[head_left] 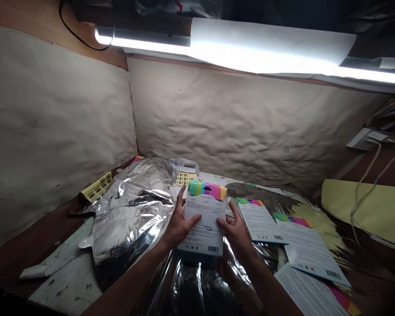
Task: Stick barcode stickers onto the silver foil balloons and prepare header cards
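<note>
Between my two hands stands a white retail box (204,224) with a rainbow-striped hang tab at its top, its printed back facing me. My left hand (180,221) grips the box's left edge, thumb across the front. On the opposite edge my right hand (234,224) holds it, thumb also on the printed face. Below and around the box spreads shiny silver foil (134,219), crumpled and reflective. Just right of my right hand lies a similar white printed pack (260,221) with a rainbow top.
Further right are another rainbow-topped pack (311,248) and a printed sheet (309,292). Yellow label sheets (97,186) lie at the left. A lit tube lamp (145,43) hangs above the paper-covered back wall (233,118). White cables (370,184) drop from a socket (368,138) at right.
</note>
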A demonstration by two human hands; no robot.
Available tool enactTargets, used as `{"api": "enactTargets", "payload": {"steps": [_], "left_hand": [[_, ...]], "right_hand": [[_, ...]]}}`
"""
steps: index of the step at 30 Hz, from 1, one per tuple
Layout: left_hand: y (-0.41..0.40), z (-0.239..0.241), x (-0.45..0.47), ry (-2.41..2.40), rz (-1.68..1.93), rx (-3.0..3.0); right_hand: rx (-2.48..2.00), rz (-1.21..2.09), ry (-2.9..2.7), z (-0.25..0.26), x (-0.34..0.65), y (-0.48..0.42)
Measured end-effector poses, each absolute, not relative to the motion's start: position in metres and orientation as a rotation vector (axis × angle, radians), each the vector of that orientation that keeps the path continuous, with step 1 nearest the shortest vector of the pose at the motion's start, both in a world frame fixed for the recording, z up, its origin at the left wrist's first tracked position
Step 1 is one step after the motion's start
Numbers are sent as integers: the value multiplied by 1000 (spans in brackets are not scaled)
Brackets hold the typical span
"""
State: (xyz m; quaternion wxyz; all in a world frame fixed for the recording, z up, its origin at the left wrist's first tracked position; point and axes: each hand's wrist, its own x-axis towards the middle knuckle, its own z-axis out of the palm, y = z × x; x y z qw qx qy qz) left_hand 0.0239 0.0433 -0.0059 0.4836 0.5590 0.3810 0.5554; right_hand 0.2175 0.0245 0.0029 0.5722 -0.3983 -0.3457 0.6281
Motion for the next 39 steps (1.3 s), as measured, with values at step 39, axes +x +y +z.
{"api": "enactTargets", "payload": {"steps": [39], "left_hand": [[36, -11, 33, 922, 1078, 1235]], "right_hand": [[-922, 1392, -771, -2, 205, 9]]}}
